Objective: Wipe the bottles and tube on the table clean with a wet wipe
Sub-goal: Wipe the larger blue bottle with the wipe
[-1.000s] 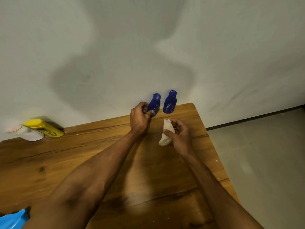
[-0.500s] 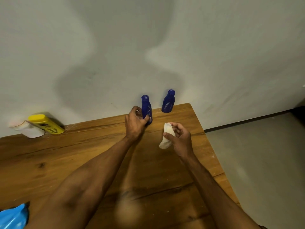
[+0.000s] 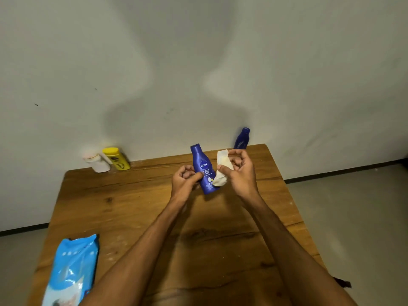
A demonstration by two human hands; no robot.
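My left hand (image 3: 185,181) grips a blue Nivea bottle (image 3: 203,166) upright above the middle of the wooden table (image 3: 136,217), label facing me. My right hand (image 3: 240,171) pinches a folded white wet wipe (image 3: 223,167) right beside the bottle, the wipe's lower end touching its side. A second blue bottle (image 3: 242,138) stands at the back right by the wall. At the back left stand a yellow bottle (image 3: 116,159) and a white tube (image 3: 97,162), both leaning against the wall.
A blue pack of wet wipes (image 3: 68,270) lies at the table's near left corner. The wall runs right behind the table. Grey floor shows on both sides, with the table's right edge close to my right forearm.
My left hand has lifted the blue bottle away from the wall and brought it toward me. My right hand has brought the wipe up against it. The view has pulled back.
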